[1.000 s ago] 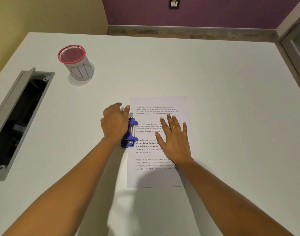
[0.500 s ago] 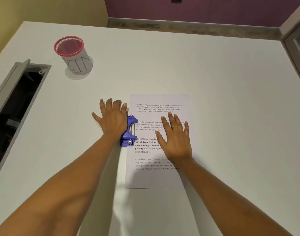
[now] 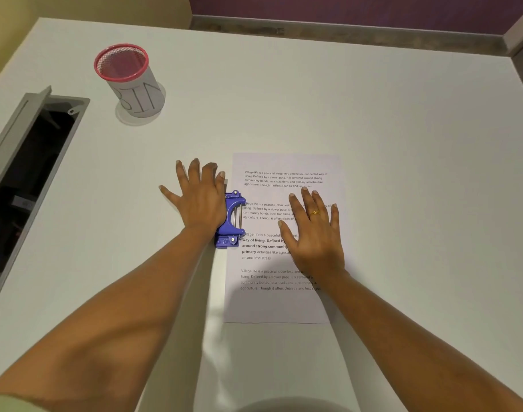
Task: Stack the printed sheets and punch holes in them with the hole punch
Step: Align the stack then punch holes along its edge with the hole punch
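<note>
The printed sheets (image 3: 287,165) lie as one neat stack on the white table (image 3: 402,144), text facing up. A blue hole punch (image 3: 233,218) sits over the middle of the stack's left edge. My left hand (image 3: 199,197) lies flat with straight, spread fingers on the punch's handle side, covering most of it. My right hand (image 3: 315,233), wearing a gold ring, presses flat on the middle of the sheets, fingers spread. How many sheets are in the stack cannot be told.
A mesh cup with a pink rim and a paper wrap (image 3: 129,81) stands at the far left of the table. A grey open cable hatch (image 3: 25,179) is sunk into the table's left side. Walls border the far edge.
My left hand went from curled over the punch to flat with spread fingers on it. My right hand stayed on the sheets. The view tilted down slightly.
</note>
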Tool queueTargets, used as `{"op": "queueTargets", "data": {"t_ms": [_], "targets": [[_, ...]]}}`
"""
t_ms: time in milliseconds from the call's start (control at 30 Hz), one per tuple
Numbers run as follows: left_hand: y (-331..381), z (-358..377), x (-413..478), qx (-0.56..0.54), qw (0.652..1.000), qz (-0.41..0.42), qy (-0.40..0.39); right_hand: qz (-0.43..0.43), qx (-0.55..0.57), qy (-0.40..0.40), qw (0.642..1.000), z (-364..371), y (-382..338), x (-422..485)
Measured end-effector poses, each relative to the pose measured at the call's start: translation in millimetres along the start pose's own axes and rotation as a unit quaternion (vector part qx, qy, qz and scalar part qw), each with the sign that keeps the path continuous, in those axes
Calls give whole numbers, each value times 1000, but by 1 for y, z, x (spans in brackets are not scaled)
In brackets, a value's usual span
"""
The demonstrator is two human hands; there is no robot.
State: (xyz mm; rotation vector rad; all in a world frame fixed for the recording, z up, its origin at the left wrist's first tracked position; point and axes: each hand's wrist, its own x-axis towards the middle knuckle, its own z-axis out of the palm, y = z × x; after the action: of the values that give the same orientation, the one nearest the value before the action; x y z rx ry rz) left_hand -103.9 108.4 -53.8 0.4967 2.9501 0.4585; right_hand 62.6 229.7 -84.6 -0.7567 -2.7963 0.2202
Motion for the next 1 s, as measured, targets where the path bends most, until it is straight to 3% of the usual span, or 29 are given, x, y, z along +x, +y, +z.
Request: {"op": "queueTargets", "data": {"t_ms": [267, 1000], "targets": [[-2, 3, 0, -12, 1000, -3, 2, -13, -12, 51, 999, 5, 1, 0], [0, 4, 1, -19, 1000, -12, 0, -18, -8, 42, 999, 5, 0, 3]]}}
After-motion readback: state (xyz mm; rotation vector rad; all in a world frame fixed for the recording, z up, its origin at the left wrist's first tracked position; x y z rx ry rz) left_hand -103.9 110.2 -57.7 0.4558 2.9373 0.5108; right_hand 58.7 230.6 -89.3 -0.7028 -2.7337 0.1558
